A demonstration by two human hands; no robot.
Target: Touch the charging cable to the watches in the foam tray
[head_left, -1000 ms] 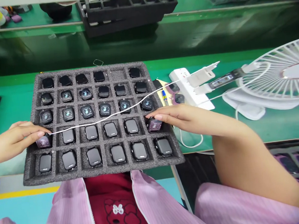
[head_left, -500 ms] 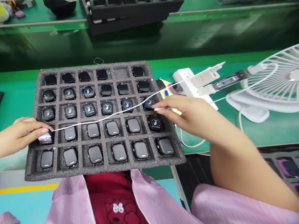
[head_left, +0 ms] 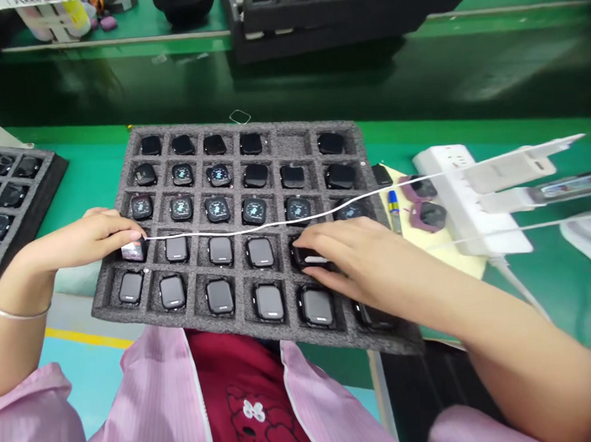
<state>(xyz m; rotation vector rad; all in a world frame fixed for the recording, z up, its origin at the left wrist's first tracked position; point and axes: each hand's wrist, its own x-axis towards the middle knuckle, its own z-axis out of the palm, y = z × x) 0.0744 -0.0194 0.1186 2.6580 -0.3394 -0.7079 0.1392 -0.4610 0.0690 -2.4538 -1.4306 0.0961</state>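
At the far left a side tray of watches lies on the green worktop, with a strip of bare green between it and the grey foam tray in the middle. The left hand sits at that tray's left edge, its fingers closed on a tilted watch in the first cell of the fourth row. From there a white cable runs taut across the tray, just above the fourth row, and on to the right.

The right hand lies flat and spread over a dark watch in the fifth cell of the same row; I cannot tell whether it grips. The forearm covers the tray's near right corner.

Just right of the tray are a pen and purple watch bodies on a yellow pad, then a white power strip with adapters. The tray's near edge hangs over the worktop towards the lap. Beyond the tray runs a dark belt, with black trays stacked behind it.
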